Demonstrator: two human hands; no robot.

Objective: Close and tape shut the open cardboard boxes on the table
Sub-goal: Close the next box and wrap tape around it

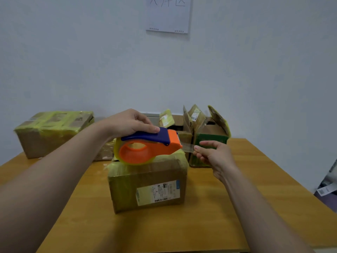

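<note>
Left hand (130, 125) grips the orange-and-blue plastic tape dispenser (145, 152); right hand (214, 157) pinches its clear tape end (188, 147), which could twist and stick to itself.

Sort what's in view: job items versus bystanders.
In use: orange-and-blue plastic tape dispenser, clear tape strip, brown cardboard box under it, open green-printed cardboard box behind.
Lying about: white paper sheet on wall, yellow-taped cardboard box at far left.
</note>
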